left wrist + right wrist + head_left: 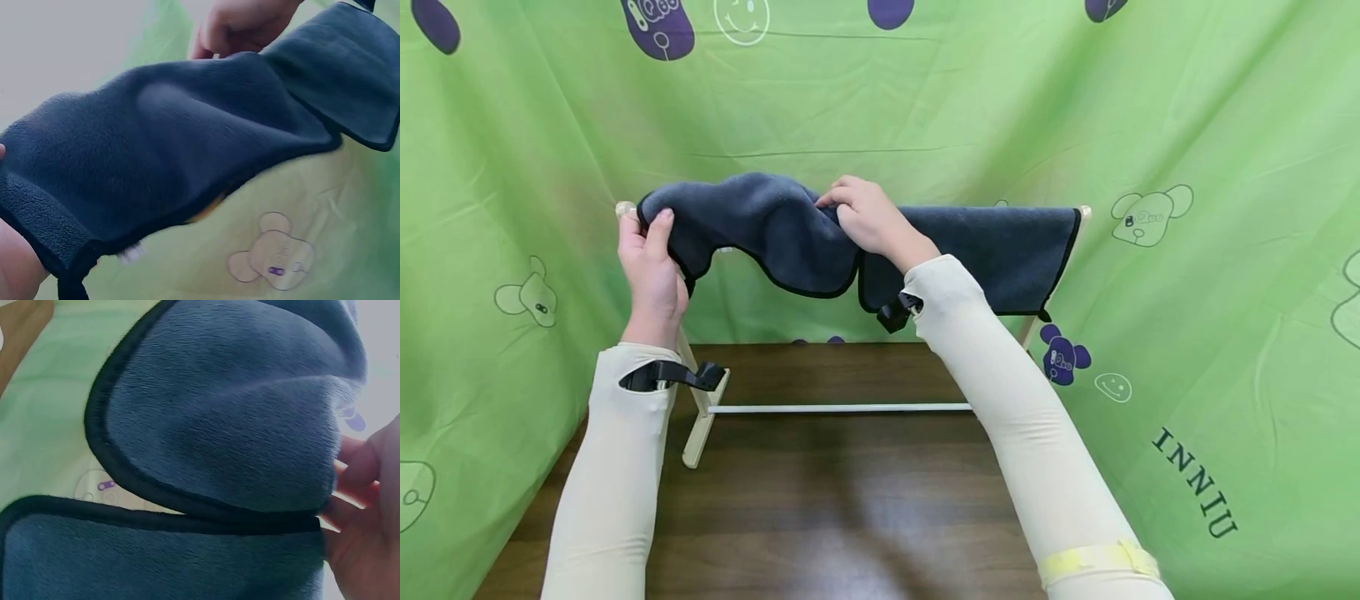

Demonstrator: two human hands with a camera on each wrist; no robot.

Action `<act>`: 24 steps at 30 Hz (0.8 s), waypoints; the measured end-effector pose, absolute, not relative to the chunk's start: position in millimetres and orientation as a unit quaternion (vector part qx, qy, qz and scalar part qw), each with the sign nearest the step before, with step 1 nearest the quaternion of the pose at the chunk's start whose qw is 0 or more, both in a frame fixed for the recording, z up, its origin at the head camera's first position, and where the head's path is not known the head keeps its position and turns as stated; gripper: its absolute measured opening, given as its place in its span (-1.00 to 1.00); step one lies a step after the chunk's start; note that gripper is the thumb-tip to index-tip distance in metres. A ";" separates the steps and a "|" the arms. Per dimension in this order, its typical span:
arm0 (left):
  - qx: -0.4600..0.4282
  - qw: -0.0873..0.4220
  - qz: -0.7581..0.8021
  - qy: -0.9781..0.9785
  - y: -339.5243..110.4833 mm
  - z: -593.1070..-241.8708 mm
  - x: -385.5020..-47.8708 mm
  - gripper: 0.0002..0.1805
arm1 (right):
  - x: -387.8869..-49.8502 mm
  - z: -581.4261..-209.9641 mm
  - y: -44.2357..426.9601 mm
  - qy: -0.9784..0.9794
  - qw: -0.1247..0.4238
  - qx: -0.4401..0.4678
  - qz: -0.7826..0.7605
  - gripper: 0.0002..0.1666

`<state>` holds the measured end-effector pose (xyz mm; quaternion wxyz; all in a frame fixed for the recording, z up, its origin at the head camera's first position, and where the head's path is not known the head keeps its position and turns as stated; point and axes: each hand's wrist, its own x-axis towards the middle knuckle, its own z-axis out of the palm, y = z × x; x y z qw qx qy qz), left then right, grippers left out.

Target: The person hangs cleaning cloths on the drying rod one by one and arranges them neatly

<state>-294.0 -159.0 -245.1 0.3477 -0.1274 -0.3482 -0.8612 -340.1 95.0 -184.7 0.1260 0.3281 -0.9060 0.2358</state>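
A dark blue-grey cloth with black trim, like a small towel [752, 221], lies wavy over the top of a wooden rack [702, 417]. At its left end my left hand [651, 275] pinches the edge between thumb and fingers, beside the rack's left post. My right hand [876, 221] grips the same towel's top edge near its right end; the fingers pass partly behind the fabric in the right wrist view. To the right hangs a second, matching towel [992, 250], smooth and flat, its left edge close beside the first. Fabric hides most of the rack's top bar.
A white lower bar [842, 408] joins the rack's feet above a dark wood-grain surface [820, 517]. Green printed curtain [1210, 333] surrounds the rack at the back and both sides. Black wrist mounts [673, 375] sit on both sleeves.
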 end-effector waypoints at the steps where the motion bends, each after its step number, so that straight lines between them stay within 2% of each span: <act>1: -0.132 0.350 -0.858 -0.353 -160.5 -241.5 -294.7 -0.85 | -339.9 -183.4 95.7 -0.908 0.120 0.329 0.231 -0.42; 7: -0.150 0.341 -0.853 -0.365 -176.7 -220.2 -297.1 -0.82 | -337.6 -185.1 100.2 -0.923 0.104 0.316 0.192 -0.40; 18: -0.189 0.290 -0.882 -0.320 -205.3 -204.4 -301.3 -0.84 | -336.4 -199.0 100.3 -0.917 0.140 0.313 0.204 -0.45; 24: -0.137 0.275 -0.859 -0.410 -214.0 -205.0 -304.1 -0.78 | -336.2 -200.0 98.0 -0.918 0.144 0.310 0.200 -0.46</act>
